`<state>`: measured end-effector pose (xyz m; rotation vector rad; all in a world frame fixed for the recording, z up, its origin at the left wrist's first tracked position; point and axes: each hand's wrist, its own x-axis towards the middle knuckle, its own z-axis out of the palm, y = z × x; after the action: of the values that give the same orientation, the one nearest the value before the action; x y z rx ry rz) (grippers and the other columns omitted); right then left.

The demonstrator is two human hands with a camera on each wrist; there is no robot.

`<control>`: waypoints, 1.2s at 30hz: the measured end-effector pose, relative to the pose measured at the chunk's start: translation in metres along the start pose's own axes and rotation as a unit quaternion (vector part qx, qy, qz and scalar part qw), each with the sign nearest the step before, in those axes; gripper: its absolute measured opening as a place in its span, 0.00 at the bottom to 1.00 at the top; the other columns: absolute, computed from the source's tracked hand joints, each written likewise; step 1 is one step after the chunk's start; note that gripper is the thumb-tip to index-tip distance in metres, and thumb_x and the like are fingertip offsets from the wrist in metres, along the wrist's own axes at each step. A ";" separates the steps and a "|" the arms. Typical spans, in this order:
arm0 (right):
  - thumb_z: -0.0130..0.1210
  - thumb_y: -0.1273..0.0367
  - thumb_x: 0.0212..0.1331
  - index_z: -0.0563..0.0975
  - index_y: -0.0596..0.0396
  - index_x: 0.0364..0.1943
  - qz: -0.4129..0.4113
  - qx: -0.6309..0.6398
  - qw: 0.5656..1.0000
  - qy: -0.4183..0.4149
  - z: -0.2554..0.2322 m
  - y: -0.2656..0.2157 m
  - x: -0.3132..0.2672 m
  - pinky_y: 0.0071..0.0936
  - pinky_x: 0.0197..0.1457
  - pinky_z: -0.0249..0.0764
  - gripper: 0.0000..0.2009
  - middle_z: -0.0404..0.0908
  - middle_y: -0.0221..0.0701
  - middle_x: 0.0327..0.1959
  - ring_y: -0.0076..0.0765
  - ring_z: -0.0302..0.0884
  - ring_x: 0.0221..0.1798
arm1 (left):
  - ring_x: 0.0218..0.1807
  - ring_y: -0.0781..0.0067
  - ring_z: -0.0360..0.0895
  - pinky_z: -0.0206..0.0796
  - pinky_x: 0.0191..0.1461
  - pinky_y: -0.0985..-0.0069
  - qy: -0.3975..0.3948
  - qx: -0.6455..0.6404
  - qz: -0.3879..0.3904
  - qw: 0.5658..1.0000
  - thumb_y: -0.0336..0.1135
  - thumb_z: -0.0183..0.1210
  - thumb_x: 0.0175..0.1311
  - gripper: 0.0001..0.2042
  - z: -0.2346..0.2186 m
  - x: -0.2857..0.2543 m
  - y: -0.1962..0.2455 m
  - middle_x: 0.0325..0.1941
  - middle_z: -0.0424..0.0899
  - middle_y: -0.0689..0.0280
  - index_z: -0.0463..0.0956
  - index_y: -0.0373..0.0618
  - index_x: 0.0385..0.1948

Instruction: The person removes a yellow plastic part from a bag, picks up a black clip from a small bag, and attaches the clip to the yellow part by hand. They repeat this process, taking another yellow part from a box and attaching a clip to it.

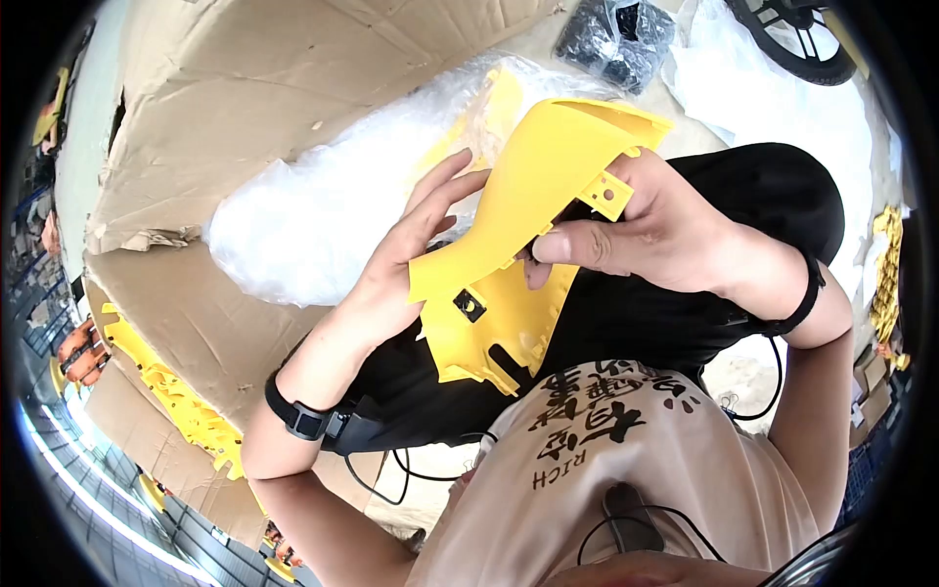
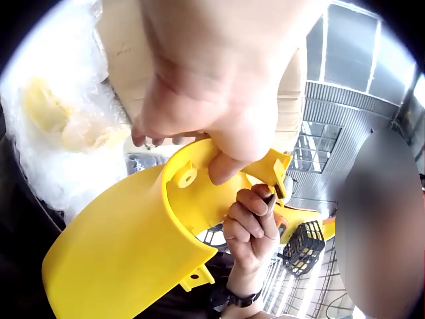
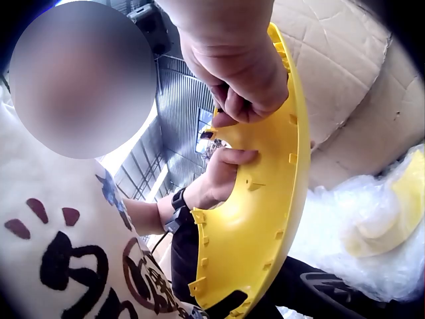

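A curved yellow plastic shell (image 1: 528,161) with tabs and slots is held over the lap. The left hand (image 1: 396,254) supports its left end, thumb inside the shell (image 2: 133,246) in the left wrist view and the other fingers extended behind. The right hand (image 1: 655,230) reaches around the opposite edge, its thumb and fingers pinching at the shell's inner side; in the left wrist view a small dark piece shows at the right hand's (image 2: 252,226) fingertips. A black square clip (image 1: 469,305) sits in the shell's lower flap. In the right wrist view the right hand (image 3: 242,80) has curled fingers against the inside.
A large cardboard box (image 1: 245,88) stands at the left, with a clear plastic bag (image 1: 293,225) of yellow parts beside it. More yellow parts (image 1: 176,391) lie farther left. A dark wrapped bundle (image 1: 616,44) and a black wheel (image 1: 802,44) are at the top.
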<state>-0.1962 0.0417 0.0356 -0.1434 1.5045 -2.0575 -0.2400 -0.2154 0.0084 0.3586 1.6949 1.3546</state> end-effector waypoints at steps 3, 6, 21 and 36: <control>0.59 0.66 0.66 0.78 0.59 0.45 0.030 -0.004 0.999 0.011 0.001 -0.004 -0.001 0.25 0.55 0.71 0.11 0.84 0.29 0.37 0.21 0.79 0.44 | 0.77 0.62 0.53 0.54 0.73 0.66 -0.080 -0.171 -0.094 0.978 0.47 0.54 0.66 0.36 0.007 0.004 0.016 0.75 0.56 0.54 0.51 0.43 0.73; 0.60 0.67 0.66 0.80 0.60 0.44 -0.012 -0.043 0.998 0.035 0.000 -0.001 -0.001 0.24 0.53 0.72 0.10 0.84 0.29 0.37 0.20 0.78 0.42 | 0.75 0.62 0.56 0.54 0.73 0.65 -0.078 -0.230 -0.067 0.968 0.49 0.57 0.63 0.42 0.007 0.003 0.011 0.74 0.57 0.54 0.46 0.42 0.74; 0.53 0.66 0.71 0.76 0.57 0.44 0.022 0.180 0.956 0.229 -0.013 -0.025 -0.004 0.11 0.22 0.50 0.08 0.75 0.24 0.28 0.09 0.53 0.19 | 0.77 0.61 0.51 0.47 0.77 0.64 0.120 -0.111 0.079 0.983 0.49 0.58 0.62 0.47 0.002 0.011 0.011 0.78 0.48 0.53 0.36 0.40 0.76; 0.51 0.65 0.72 0.74 0.54 0.39 -0.024 0.183 0.962 0.200 -0.012 -0.023 -0.005 0.11 0.22 0.49 0.08 0.68 0.20 0.27 0.08 0.51 0.20 | 0.76 0.60 0.54 0.49 0.75 0.64 0.108 -0.092 0.094 0.985 0.42 0.59 0.65 0.46 0.013 0.014 0.018 0.78 0.49 0.53 0.34 0.40 0.76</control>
<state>-0.2060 0.0584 0.0532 0.4076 1.3108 -2.4698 -0.2427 -0.1913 0.0182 0.2779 1.7271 1.7281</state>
